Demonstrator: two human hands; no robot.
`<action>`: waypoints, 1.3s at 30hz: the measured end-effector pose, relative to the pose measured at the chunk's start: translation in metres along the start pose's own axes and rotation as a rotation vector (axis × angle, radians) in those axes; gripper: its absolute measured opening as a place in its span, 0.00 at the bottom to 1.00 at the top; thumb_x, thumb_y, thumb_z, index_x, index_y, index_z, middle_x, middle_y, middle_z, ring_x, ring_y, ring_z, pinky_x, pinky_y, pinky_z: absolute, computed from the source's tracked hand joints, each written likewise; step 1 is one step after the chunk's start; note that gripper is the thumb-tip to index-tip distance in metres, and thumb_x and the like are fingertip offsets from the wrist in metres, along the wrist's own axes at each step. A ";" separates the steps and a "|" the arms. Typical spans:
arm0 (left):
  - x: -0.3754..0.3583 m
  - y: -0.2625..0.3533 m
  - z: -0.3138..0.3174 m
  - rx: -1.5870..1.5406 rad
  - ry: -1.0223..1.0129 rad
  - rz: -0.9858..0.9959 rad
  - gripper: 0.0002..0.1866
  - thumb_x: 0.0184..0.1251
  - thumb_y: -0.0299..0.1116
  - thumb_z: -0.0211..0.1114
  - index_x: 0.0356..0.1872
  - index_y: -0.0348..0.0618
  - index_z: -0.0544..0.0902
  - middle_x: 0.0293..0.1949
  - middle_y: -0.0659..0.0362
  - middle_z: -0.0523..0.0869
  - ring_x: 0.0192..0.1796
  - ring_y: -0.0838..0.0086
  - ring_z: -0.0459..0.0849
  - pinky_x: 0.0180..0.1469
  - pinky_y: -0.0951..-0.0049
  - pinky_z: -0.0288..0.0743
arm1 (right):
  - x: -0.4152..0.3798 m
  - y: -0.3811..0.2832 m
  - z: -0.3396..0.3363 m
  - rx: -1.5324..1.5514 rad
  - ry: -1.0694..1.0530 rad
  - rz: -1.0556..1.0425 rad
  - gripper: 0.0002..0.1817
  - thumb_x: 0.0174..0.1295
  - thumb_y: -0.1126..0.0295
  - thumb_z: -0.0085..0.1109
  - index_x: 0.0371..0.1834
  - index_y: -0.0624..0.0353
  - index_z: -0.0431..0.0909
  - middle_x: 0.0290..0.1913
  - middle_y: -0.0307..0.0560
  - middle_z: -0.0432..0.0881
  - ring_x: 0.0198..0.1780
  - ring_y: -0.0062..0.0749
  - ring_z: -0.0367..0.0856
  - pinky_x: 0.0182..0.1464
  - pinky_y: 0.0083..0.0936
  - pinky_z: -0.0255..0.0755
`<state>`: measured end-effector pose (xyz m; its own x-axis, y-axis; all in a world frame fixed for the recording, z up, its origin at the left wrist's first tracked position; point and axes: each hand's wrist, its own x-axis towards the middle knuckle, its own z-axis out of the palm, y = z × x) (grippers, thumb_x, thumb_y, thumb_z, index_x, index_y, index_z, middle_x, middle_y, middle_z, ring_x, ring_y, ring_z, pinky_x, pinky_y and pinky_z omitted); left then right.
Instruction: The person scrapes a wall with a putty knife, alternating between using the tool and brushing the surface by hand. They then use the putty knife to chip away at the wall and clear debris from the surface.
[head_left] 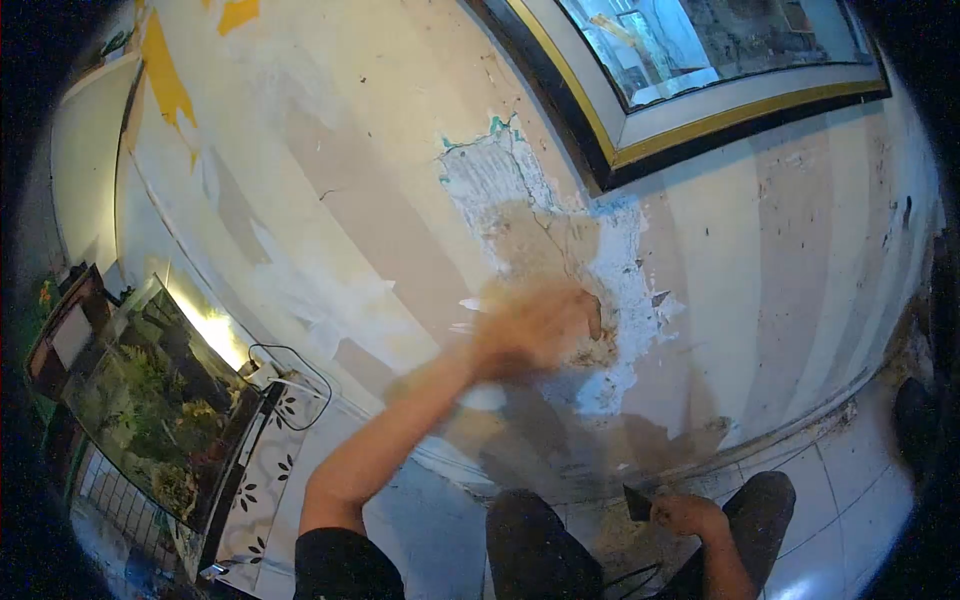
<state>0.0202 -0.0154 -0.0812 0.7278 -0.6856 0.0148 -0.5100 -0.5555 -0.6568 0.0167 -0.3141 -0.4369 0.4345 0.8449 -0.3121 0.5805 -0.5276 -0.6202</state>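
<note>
My left hand [535, 325] reaches up to the wall, over a bare patch of plaster [622, 250] where the covering has come off. Motion smears the hand, so its fingers cannot be made out. The patch shows white and brown, with cracks and ragged, peeling edges. Low between my knees, my right hand [690, 515] is closed round a scraper [637, 503]. Its dark, flat blade points left, towards the wall, while the handle is hidden in my fist.
A framed mirror or picture [740, 115] hangs at the upper right. To the left, a planted aquarium [150, 400] stands on a patterned stand [255, 500], with a looped black cable [325, 380] beside it. Pale floor tiles [810, 490] meet the striped wall [800, 250] below.
</note>
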 end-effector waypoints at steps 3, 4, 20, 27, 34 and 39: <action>0.003 0.086 0.022 -0.348 0.030 0.370 0.28 0.59 0.33 0.56 0.64 0.50 0.67 0.66 0.52 0.65 0.69 0.57 0.61 0.71 0.55 0.53 | 0.013 0.004 0.005 -0.037 -0.092 0.112 0.13 0.59 0.64 0.51 0.46 0.47 0.78 0.40 0.48 0.82 0.42 0.45 0.81 0.44 0.40 0.72; 0.003 0.102 0.027 -0.502 0.112 0.399 0.29 0.58 0.32 0.57 0.64 0.50 0.66 0.65 0.52 0.66 0.69 0.58 0.62 0.71 0.55 0.53 | 0.006 -0.001 -0.005 -0.043 -0.083 0.121 0.13 0.59 0.64 0.51 0.46 0.47 0.78 0.40 0.48 0.82 0.42 0.45 0.81 0.44 0.40 0.72; 0.030 0.284 0.197 -1.650 0.073 -0.440 0.35 0.67 0.47 0.56 0.69 0.43 0.56 0.69 0.52 0.61 0.67 0.57 0.65 0.66 0.55 0.60 | -0.073 -0.022 -0.094 0.257 0.375 0.010 0.10 0.63 0.71 0.51 0.45 0.58 0.78 0.34 0.50 0.81 0.29 0.38 0.79 0.36 0.30 0.73; 0.018 0.252 0.158 -1.950 0.695 -0.981 0.23 0.68 0.39 0.57 0.60 0.40 0.69 0.50 0.53 0.76 0.47 0.71 0.76 0.54 0.69 0.69 | -0.084 -0.097 -0.111 0.583 0.592 -0.064 0.13 0.61 0.73 0.55 0.46 0.61 0.64 0.33 0.46 0.77 0.35 0.25 0.75 0.36 0.22 0.70; -0.012 0.234 0.149 -2.268 0.802 -0.988 0.13 0.68 0.35 0.58 0.27 0.37 0.79 0.26 0.61 0.79 0.32 0.79 0.77 0.36 0.76 0.68 | -0.060 -0.153 -0.153 0.857 0.966 -0.153 0.09 0.59 0.73 0.56 0.40 0.65 0.73 0.37 0.49 0.78 0.37 0.30 0.76 0.39 0.23 0.71; -0.011 0.241 0.141 -2.502 0.847 -0.868 0.12 0.68 0.35 0.57 0.30 0.36 0.80 0.28 0.58 0.81 0.34 0.75 0.79 0.37 0.75 0.70 | -0.007 -0.193 -0.182 1.058 0.885 -0.969 0.17 0.65 0.58 0.48 0.27 0.61 0.74 0.21 0.41 0.69 0.18 0.29 0.64 0.23 0.27 0.63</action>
<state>-0.0458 -0.0755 -0.3453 0.9866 0.1281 0.1015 -0.1507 0.4719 0.8687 0.0271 -0.2344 -0.1838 0.6589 0.3004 0.6896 0.3212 0.7166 -0.6191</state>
